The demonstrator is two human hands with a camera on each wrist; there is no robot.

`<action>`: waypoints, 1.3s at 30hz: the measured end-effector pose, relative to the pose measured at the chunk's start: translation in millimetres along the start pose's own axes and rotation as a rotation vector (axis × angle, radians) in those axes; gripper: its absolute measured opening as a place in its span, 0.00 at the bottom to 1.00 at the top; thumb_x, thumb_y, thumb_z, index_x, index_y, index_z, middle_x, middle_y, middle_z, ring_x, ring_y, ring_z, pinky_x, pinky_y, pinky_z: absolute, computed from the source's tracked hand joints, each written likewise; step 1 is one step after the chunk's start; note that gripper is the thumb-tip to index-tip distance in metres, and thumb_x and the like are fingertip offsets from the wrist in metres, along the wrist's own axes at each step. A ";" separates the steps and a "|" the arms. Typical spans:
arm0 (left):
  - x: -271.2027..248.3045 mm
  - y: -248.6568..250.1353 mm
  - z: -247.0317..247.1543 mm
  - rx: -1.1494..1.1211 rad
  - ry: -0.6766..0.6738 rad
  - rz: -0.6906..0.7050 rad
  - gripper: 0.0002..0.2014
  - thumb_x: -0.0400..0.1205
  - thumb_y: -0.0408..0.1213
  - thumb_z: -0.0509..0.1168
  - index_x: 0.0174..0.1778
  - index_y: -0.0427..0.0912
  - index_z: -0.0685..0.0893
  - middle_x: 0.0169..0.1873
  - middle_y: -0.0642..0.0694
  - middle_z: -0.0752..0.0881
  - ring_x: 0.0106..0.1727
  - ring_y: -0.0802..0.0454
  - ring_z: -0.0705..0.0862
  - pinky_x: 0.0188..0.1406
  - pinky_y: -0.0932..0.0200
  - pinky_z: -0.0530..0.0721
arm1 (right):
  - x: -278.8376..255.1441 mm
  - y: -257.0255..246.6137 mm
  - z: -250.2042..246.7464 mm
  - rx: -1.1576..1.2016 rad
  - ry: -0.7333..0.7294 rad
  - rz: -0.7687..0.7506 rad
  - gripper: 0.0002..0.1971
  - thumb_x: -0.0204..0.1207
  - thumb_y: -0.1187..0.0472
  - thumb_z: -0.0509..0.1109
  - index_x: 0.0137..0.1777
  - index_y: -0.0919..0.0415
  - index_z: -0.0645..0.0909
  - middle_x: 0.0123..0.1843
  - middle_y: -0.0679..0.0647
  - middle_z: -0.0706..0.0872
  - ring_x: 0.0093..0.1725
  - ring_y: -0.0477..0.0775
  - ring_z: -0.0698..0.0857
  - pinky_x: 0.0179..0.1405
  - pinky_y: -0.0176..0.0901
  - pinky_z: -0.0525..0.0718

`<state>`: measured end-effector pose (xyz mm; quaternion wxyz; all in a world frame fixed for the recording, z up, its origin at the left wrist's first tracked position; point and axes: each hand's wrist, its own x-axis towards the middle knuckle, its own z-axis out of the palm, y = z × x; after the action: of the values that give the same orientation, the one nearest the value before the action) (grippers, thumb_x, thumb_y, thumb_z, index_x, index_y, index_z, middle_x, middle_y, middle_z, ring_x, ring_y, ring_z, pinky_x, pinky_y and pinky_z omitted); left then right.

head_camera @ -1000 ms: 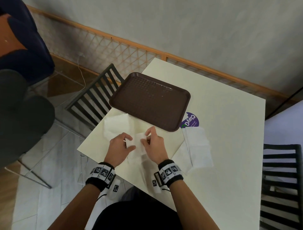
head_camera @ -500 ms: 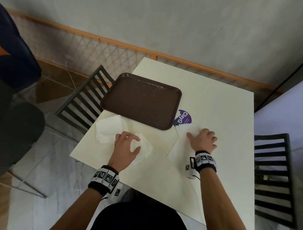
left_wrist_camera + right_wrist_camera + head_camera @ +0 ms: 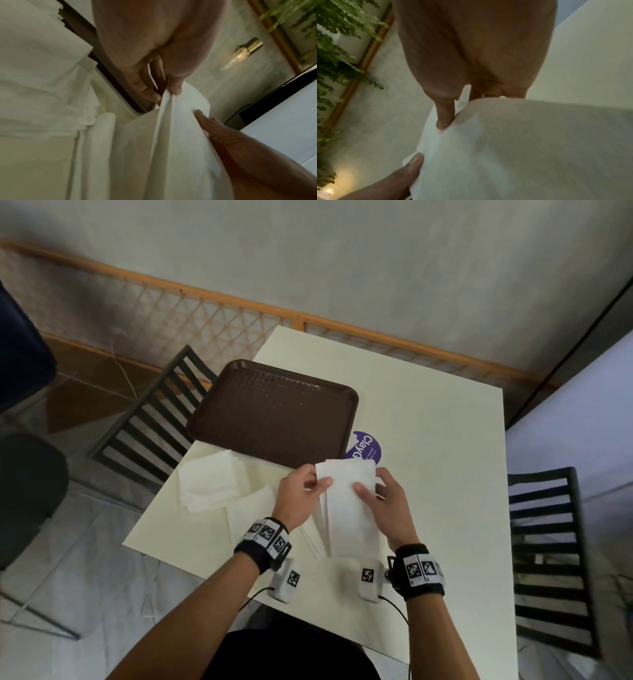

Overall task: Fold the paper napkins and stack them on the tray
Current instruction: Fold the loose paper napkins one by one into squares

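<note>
Two hands hold one napkin up

The left hand [image 3: 298, 494] and right hand [image 3: 386, 501] pinch the white napkin [image 3: 346, 491] by its top corners, just near of the brown tray [image 3: 274, 412].

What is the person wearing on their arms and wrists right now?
Both forearms are bare, with no sleeves. Each wrist carries a black band faced with white square tags printed in black-and-white block patterns. A small white box, also tagged, hangs under each wrist, and a thin black cable trails from it. The left hand and right hand wear no gloves.
</note>
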<state>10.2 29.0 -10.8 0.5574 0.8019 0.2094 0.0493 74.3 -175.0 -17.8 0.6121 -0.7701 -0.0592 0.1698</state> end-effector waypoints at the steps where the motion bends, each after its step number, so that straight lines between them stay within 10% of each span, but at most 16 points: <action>1: 1.7 1.6 2.1 -0.019 0.023 0.005 0.10 0.85 0.44 0.78 0.50 0.42 0.88 0.42 0.51 0.95 0.43 0.55 0.93 0.45 0.56 0.91 | -1.6 -2.0 0.3 0.028 0.023 0.025 0.11 0.86 0.51 0.80 0.64 0.45 0.83 0.54 0.52 0.97 0.52 0.59 0.96 0.49 0.58 0.96; 8: 2.6 9.3 3.9 -0.119 0.062 -0.026 0.12 0.81 0.40 0.82 0.43 0.37 0.87 0.38 0.44 0.93 0.39 0.49 0.92 0.38 0.61 0.92 | 3.0 13.2 1.5 -0.015 0.346 0.120 0.17 0.86 0.46 0.77 0.44 0.53 0.75 0.29 0.42 0.83 0.30 0.49 0.75 0.35 0.45 0.75; 14: 4.9 15.3 -18.2 -0.087 0.035 0.013 0.15 0.87 0.43 0.76 0.46 0.37 0.80 0.36 0.42 0.89 0.41 0.48 0.90 0.46 0.46 0.95 | 7.1 18.9 -4.5 -0.308 0.376 0.071 0.16 0.82 0.45 0.81 0.58 0.53 0.81 0.61 0.46 0.87 0.63 0.55 0.84 0.58 0.47 0.77; 18: -2.3 43.6 -43.3 -0.071 -0.129 0.139 0.16 0.87 0.41 0.76 0.44 0.39 0.76 0.27 0.43 0.83 0.34 0.53 0.81 0.42 0.49 0.91 | -0.5 -25.8 8.6 -0.268 -0.031 -0.099 0.27 0.81 0.32 0.78 0.75 0.43 0.83 0.71 0.36 0.87 0.69 0.37 0.83 0.67 0.31 0.77; 26: -25.0 97.4 -90.3 -0.093 -0.186 0.263 0.11 0.85 0.42 0.78 0.60 0.46 0.88 0.53 0.52 0.95 0.57 0.53 0.94 0.61 0.54 0.92 | -11.5 -100.6 23.0 0.152 -0.132 -0.165 0.09 0.86 0.57 0.81 0.62 0.59 0.95 0.55 0.52 0.99 0.55 0.53 0.97 0.52 0.47 0.92; 31: -30.9 100.9 -99.8 -0.121 -0.025 0.294 0.04 0.86 0.36 0.77 0.54 0.42 0.91 0.45 0.46 0.95 0.50 0.46 0.96 0.56 0.38 0.94 | -8.5 -116.1 24.8 0.286 -0.145 -0.255 0.12 0.84 0.65 0.82 0.66 0.65 0.92 0.62 0.57 0.97 0.63 0.59 0.95 0.61 0.53 0.93; 36: -38.5 105.9 -110.5 -0.197 -0.025 0.377 0.08 0.84 0.24 0.76 0.55 0.39 0.94 0.49 0.47 0.96 0.53 0.48 0.95 0.58 0.54 0.93 | -4.5 -109.4 30.8 0.406 -0.054 -0.277 0.12 0.73 0.68 0.84 0.55 0.73 0.93 0.55 0.80 0.91 0.56 0.65 0.92 0.57 0.76 0.91; 39: -41.4 105.0 -116.8 -0.171 -0.043 0.393 0.12 0.85 0.18 0.72 0.53 0.39 0.95 0.50 0.48 0.96 0.55 0.49 0.94 0.58 0.59 0.90 | -6.1 -109.5 30.5 0.448 -0.102 -0.302 0.12 0.73 0.76 0.76 0.49 0.63 0.97 0.55 0.66 0.95 0.57 0.63 0.93 0.55 0.59 0.90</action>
<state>-34.4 84.2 135.2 0.6074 0.7779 0.0321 0.1575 71.2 -122.0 82.9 0.7817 -0.5885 -0.1650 0.1238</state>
